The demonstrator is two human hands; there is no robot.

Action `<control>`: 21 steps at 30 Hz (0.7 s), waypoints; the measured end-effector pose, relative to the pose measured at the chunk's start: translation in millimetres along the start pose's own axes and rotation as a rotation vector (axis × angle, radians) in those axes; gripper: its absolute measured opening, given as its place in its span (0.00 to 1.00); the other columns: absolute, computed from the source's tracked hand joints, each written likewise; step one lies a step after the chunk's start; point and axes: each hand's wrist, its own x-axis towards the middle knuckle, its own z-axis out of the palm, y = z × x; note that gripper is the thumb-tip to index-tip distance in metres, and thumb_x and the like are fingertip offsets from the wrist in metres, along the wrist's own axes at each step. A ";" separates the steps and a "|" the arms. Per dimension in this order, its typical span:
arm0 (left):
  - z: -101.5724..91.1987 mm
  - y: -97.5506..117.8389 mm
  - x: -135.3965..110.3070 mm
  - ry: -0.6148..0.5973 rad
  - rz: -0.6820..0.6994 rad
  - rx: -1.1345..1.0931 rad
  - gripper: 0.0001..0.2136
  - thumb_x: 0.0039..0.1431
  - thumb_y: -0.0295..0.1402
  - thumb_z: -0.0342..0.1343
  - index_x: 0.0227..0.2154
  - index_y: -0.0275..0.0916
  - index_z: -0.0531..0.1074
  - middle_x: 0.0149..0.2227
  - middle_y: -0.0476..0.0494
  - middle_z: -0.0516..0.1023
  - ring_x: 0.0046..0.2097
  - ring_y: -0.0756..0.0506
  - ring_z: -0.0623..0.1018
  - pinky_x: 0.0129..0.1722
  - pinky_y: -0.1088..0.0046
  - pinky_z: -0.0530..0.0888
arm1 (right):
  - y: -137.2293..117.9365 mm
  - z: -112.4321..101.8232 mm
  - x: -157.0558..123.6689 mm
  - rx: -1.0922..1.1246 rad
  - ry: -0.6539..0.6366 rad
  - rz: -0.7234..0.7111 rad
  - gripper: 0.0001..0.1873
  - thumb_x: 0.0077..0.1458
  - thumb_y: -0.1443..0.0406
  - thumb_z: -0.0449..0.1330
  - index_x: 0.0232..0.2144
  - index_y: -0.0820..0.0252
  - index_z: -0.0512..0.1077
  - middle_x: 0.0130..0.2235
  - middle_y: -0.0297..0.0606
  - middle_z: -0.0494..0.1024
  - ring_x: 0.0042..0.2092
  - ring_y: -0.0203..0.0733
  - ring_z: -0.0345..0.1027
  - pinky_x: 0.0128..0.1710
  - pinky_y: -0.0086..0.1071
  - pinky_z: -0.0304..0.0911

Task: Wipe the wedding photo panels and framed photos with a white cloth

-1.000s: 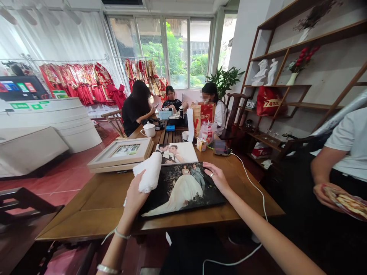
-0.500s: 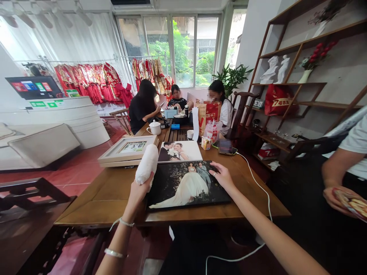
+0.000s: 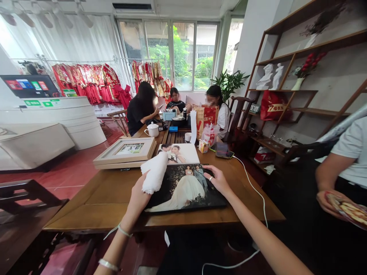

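My left hand (image 3: 139,195) grips a rolled white towel (image 3: 155,174), which is tilted over the left side of a dark wedding photo panel (image 3: 187,191). The panel lies flat near the table's front edge and shows a couple with a wide white gown. Resting on its upper right part is my right hand (image 3: 218,181), fingers stretched out and a ring on one of them. Behind the panel lies a lighter wedding photo (image 3: 183,154), partly covered by it. White picture frames (image 3: 126,151) are stacked to the left.
A white lidded cup (image 3: 153,130), a small box (image 3: 203,146) and a phone (image 3: 224,150) with a white cable (image 3: 255,183) are on the wooden table (image 3: 94,202). Several people sit at the far end. At right, a person's hand (image 3: 332,204) holds a round package.
The towel in my left hand has swung from nearly upright to a rightward lean over the panel. My right hand stays at the panel's upper right. The view has shifted slightly.
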 end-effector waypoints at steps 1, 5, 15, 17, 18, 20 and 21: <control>2.0 -2.0 0.2 0.001 0.014 0.012 0.26 0.50 0.39 0.45 0.53 0.35 0.66 0.54 0.39 0.71 0.55 0.38 0.71 0.54 0.63 0.67 | -0.5 0.0 0.7 -0.007 -0.004 0.016 0.14 0.48 0.62 0.60 0.39 0.57 0.74 0.44 0.41 0.78 0.49 0.47 0.70 0.53 0.43 0.60; 9.5 -10.2 -0.6 0.026 0.061 0.062 0.26 0.52 0.38 0.44 0.53 0.36 0.65 0.55 0.38 0.70 0.56 0.39 0.70 0.55 0.61 0.67 | -3.8 0.3 4.5 0.059 0.001 0.081 0.12 0.47 0.62 0.60 0.36 0.57 0.75 0.42 0.40 0.79 0.47 0.47 0.70 0.52 0.43 0.60; 14.6 -7.8 -8.6 0.035 0.168 0.367 0.26 0.54 0.27 0.42 0.58 0.31 0.59 0.62 0.32 0.57 0.65 0.34 0.51 0.58 0.50 0.60 | 2.9 1.8 5.1 0.008 0.003 0.042 0.12 0.44 0.64 0.61 0.35 0.57 0.75 0.41 0.39 0.79 0.47 0.47 0.70 0.52 0.43 0.59; 12.6 -1.3 -6.5 -0.012 0.182 0.462 0.27 0.53 0.24 0.43 0.58 0.30 0.59 0.62 0.31 0.59 0.65 0.32 0.51 0.58 0.45 0.58 | 5.2 1.2 4.4 -0.009 -0.003 0.032 0.12 0.45 0.64 0.61 0.35 0.57 0.75 0.41 0.39 0.78 0.47 0.47 0.70 0.52 0.44 0.59; 10.6 2.5 -4.5 -0.031 0.174 0.490 0.27 0.52 0.24 0.43 0.58 0.30 0.59 0.60 0.31 0.62 0.64 0.31 0.53 0.57 0.43 0.58 | 6.2 1.0 4.2 -0.009 -0.002 0.031 0.12 0.45 0.64 0.61 0.36 0.57 0.75 0.42 0.40 0.78 0.47 0.47 0.70 0.52 0.44 0.60; 4.3 10.8 1.0 -0.023 0.139 0.490 0.27 0.53 0.25 0.44 0.58 0.34 0.59 0.57 0.33 0.68 0.61 0.30 0.60 0.55 0.40 0.59 | 7.6 1.0 3.8 0.005 0.008 0.033 0.12 0.45 0.64 0.61 0.36 0.57 0.74 0.42 0.41 0.78 0.47 0.47 0.70 0.52 0.43 0.61; 0.0 15.2 3.8 0.007 0.136 0.458 0.28 0.53 0.25 0.44 0.59 0.36 0.58 0.56 0.34 0.69 0.60 0.31 0.62 0.55 0.41 0.60 | 8.0 1.2 3.7 0.015 0.014 0.034 0.13 0.45 0.64 0.62 0.37 0.57 0.74 0.42 0.41 0.78 0.47 0.47 0.70 0.51 0.43 0.61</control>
